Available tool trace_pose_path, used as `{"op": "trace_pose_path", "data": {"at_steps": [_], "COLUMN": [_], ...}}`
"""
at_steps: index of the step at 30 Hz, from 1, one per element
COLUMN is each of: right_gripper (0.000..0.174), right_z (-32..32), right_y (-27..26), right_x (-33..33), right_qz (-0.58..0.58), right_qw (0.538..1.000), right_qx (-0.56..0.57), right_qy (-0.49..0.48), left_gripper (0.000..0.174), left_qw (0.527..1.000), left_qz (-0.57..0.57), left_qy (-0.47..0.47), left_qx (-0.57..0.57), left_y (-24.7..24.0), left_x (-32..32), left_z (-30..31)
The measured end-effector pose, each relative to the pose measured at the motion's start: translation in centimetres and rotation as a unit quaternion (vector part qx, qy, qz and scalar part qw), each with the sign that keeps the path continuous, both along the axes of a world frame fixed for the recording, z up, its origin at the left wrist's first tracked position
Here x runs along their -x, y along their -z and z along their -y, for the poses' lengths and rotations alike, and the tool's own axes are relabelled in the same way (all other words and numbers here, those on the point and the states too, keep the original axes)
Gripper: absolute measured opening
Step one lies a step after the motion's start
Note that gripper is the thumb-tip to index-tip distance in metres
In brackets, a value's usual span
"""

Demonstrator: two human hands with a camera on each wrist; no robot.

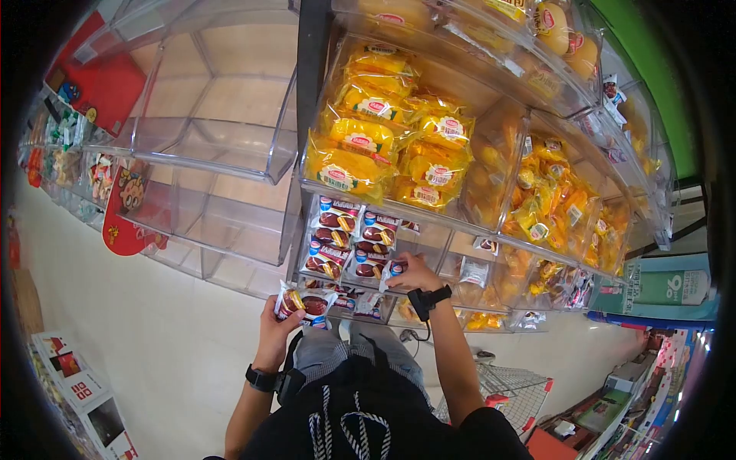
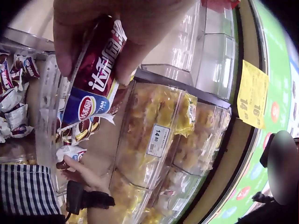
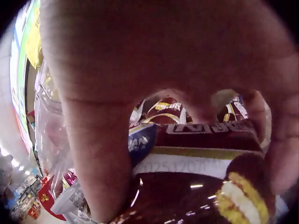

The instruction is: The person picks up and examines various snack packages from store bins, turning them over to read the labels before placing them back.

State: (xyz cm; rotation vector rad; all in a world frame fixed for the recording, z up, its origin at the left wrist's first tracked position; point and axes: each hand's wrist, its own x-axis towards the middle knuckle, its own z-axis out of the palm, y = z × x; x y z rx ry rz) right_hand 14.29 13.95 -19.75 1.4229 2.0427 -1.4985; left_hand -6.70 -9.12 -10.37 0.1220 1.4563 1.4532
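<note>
My left hand (image 1: pixel 272 331) grips a brown-and-white wrapped chocolate cake packet (image 1: pixel 305 305) in front of the bin. In the left wrist view its thumb and fingers pinch the maroon packet (image 2: pixel 100 70), with a blue label toward one end. My right hand (image 1: pixel 416 274) pinches another wrapped chocolate cake packet (image 1: pixel 392 270) at the right side of the stacked packets. Close up in the right wrist view, thumb and fingers straddle this chocolate cake packet (image 3: pixel 196 186), which shows a printed date and a cake picture. Rows of matching packets (image 1: pixel 336 238) lie in the clear bin beside it.
Above, a clear shelf bin holds yellow bread packs (image 1: pixel 360 138); more yellow packets (image 1: pixel 544 199) lie to the right. Clear bins (image 1: pixel 222 153) stand at the left. A wire shopping cart (image 1: pixel 514 391) is behind at the right. A loose white packet (image 1: pixel 474 271) lies right of my right hand.
</note>
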Motion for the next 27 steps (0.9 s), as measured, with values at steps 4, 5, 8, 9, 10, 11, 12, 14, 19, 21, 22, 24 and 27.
{"op": "trace_pose_path", "data": {"at_steps": [4, 5, 8, 9, 10, 11, 12, 14, 19, 21, 22, 24, 27], "right_gripper": [0.077, 0.072, 0.073, 0.065, 0.065, 0.063, 0.061, 0.06, 0.052, 0.04, 0.036, 0.038, 0.035], "right_z": [1.3, 1.9, 0.7, 0.8, 0.7, 0.4, 0.3, 0.1, -2.4, -3.6, -3.4, -4.3, -3.5], "right_y": [-2.4, -2.8, -1.0, -1.9, -2.5, -2.9, -3.3, -3.4, 0.7, 0.9, -0.5, 3.0, 5.7], "right_x": [0.2, 0.6, 1.6, 3.0, 3.9, 4.6, 5.2, 5.8, 5.3, 5.6, 6.5, 4.5, 4.0], "right_qz": [0.026, 0.044, 0.073, 0.164, 0.166, 0.212, 0.257, 0.306, 0.339, 0.36, 0.355, 0.309, 0.351], "right_qw": [0.985, 0.963, 0.942, 0.897, 0.897, 0.861, 0.818, 0.807, 0.874, 0.904, 0.906, 0.927, 0.885], "right_qx": [-0.118, -0.2, -0.229, -0.326, -0.326, -0.388, -0.446, -0.448, -0.319, -0.224, -0.194, -0.205, -0.276], "right_qy": [0.123, 0.173, 0.236, 0.251, 0.249, 0.254, 0.255, 0.233, 0.138, 0.052, 0.126, 0.053, 0.129], "left_gripper": [0.031, 0.031, 0.031, 0.031, 0.031, 0.031, 0.031, 0.031, 0.03, 0.03, 0.029, 0.029, 0.029], "left_qw": [1.0, 1.0, 1.0, 1.0, 0.999, 0.999, 0.999, 0.999, 0.997, 0.996, 0.996, 0.995, 0.996], "left_qz": [-0.001, 0.001, 0.013, 0.019, 0.026, 0.029, 0.03, 0.034, 0.05, 0.043, 0.039, 0.029, 0.024], "left_qy": [0.0, -0.001, -0.011, -0.014, -0.018, -0.021, -0.029, -0.042, -0.067, -0.08, -0.081, -0.09, -0.085], "left_qx": [0.015, 0.016, 0.012, 0.013, 0.013, 0.013, 0.003, -0.006, -0.005, 0.006, 0.018, 0.016, 0.011], "left_y": [0.5, 0.6, 0.5, 0.6, 0.7, 0.8, 0.8, 1.1, 1.7, 1.8, 1.9, 2.1, 2.4], "left_x": [0.0, 0.0, -0.2, -0.1, 0.0, 0.1, 0.2, 0.4, 1.3, 1.7, 1.9, 2.4, 3.1], "left_z": [0.7, 0.8, 1.0, 1.0, 1.0, 1.1, 1.2, 1.3, 1.5, 1.9, 2.1, 2.6, 2.8]}}
